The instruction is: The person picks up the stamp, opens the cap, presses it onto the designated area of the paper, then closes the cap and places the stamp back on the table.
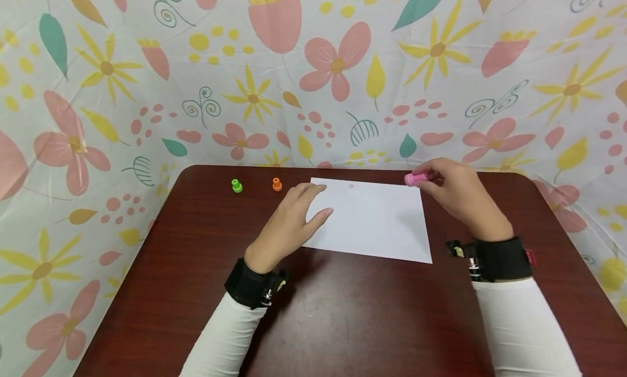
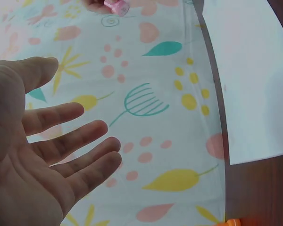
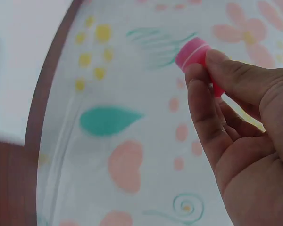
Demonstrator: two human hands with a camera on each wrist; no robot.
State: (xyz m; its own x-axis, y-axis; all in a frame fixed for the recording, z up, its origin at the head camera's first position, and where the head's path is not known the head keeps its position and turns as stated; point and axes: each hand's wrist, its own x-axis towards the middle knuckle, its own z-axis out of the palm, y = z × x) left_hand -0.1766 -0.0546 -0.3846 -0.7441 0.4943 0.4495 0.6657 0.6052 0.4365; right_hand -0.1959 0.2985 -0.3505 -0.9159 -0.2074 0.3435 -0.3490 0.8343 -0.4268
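My right hand [image 1: 453, 195] pinches the pink stamp [image 1: 414, 179] between thumb and fingers, near the white paper [image 1: 372, 219]'s far right corner; my left hand [image 1: 286, 220], fingers parted and extended, hovers over its left edge

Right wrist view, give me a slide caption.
Right hand pinching a pink stamp against flower-patterned cloth, white paper at upper left.

Floral cloth [image 1: 313, 78] behind brown table [image 1: 362, 317]

Left hand [image 1: 284, 224]: fingers [image 2: 73, 140] loosely extended, thumb [image 2: 37, 71] apart; right hand [image 1: 455, 195]: pinching, fingers [image 3: 205, 110] curled
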